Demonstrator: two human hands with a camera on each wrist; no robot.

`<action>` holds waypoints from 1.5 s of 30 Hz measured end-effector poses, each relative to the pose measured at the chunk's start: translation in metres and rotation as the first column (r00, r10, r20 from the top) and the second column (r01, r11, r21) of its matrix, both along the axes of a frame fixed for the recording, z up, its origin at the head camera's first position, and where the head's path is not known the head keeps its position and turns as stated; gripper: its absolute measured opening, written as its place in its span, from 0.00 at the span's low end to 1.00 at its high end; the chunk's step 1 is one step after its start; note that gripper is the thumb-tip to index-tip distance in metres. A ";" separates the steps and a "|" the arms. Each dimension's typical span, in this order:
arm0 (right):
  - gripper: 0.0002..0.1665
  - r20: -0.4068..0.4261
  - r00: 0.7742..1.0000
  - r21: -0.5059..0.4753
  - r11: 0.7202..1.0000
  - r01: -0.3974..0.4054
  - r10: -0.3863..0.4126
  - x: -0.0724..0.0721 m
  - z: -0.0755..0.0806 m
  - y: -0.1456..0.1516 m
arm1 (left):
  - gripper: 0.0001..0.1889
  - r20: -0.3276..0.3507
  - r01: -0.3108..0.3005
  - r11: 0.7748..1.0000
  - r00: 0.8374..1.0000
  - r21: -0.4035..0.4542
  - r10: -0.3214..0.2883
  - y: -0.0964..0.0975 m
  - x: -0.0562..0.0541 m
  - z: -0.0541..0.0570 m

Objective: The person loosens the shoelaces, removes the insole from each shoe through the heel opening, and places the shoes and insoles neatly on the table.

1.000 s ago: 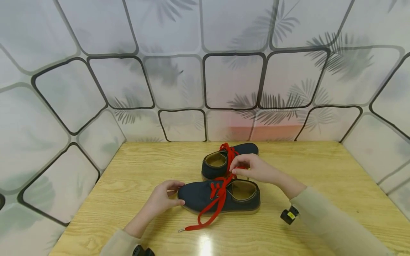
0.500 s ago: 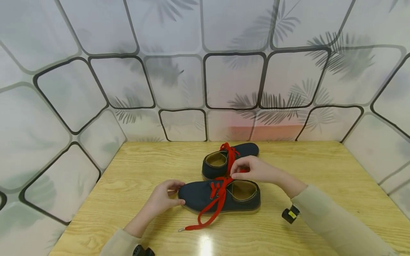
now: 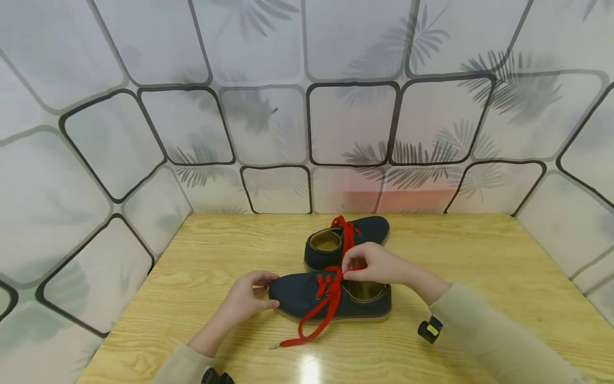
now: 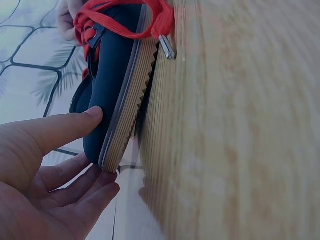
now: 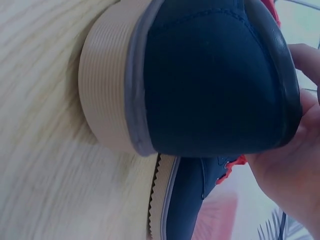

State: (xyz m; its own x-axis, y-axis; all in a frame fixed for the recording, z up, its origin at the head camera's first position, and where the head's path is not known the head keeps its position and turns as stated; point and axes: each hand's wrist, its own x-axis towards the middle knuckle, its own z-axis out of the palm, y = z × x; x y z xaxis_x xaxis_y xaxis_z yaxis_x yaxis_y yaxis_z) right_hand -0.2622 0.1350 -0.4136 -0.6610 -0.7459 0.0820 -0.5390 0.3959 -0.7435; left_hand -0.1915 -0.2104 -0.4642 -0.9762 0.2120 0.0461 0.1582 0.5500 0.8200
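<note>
Left hand [image 3: 245,297] grips the toe of the near shoe [image 3: 293,290], thumb on the upper, while the right hand [image 3: 376,264] pinches the red lace [image 3: 332,301] just above that shoe's collar. Near shoe sits on the worktop [image 3: 225,242], its tan-lined opening partly covered by the right hand; one lace end with a metal tip [image 3: 274,346] lies in front of it. Directly behind it stands the far shoe [image 3: 369,230], tan interior visible, toe pointing right.
</note>
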 end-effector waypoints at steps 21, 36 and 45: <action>0.07 0.367 0.921 -0.265 0.935 0.236 -0.129 0.003 -0.020 0.003 | 0.27 0.016 -0.011 1.000 1.000 0.008 0.011 0.002 0.001 0.001; 0.09 0.248 0.966 -0.186 0.974 0.129 -0.080 0.000 -0.010 0.002 | 0.27 0.018 -0.021 1.000 1.000 0.005 0.021 0.002 0.002 0.001; 0.02 0.051 0.998 -0.063 0.998 0.028 -0.024 0.002 -0.003 -0.002 | 0.27 0.027 -0.029 1.000 0.999 -0.002 0.029 0.003 0.003 0.002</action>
